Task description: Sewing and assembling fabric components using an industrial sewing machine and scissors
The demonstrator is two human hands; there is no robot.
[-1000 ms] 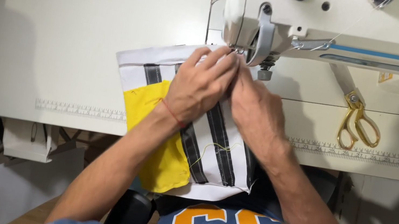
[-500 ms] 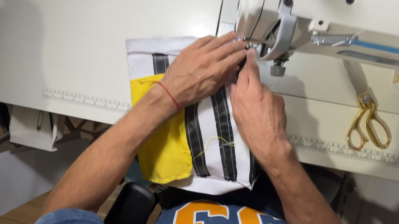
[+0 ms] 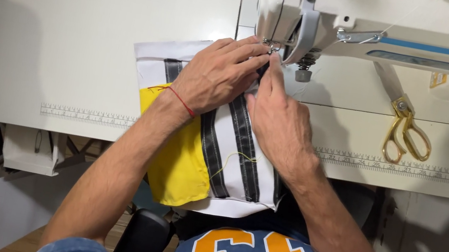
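Observation:
A white fabric piece with black stripes and a yellow panel (image 3: 213, 155) lies on the sewing table and hangs over its front edge. My left hand (image 3: 218, 73) presses flat on the fabric, fingers reaching toward the presser foot (image 3: 272, 47) of the white sewing machine (image 3: 389, 32). My right hand (image 3: 279, 114) rests beside it, its fingertips pinching the fabric edge just below the needle. A red thread band circles my left wrist.
Gold-handled scissors (image 3: 405, 130) lie on the white table (image 3: 70, 25) to the right, under the machine arm. A ruler strip (image 3: 85, 115) runs along the table's front edge. A black chair part (image 3: 139, 240) shows below.
Both hands have stayed on the fabric at the presser foot and edged slightly toward the needle. The view has shifted a little to the left.

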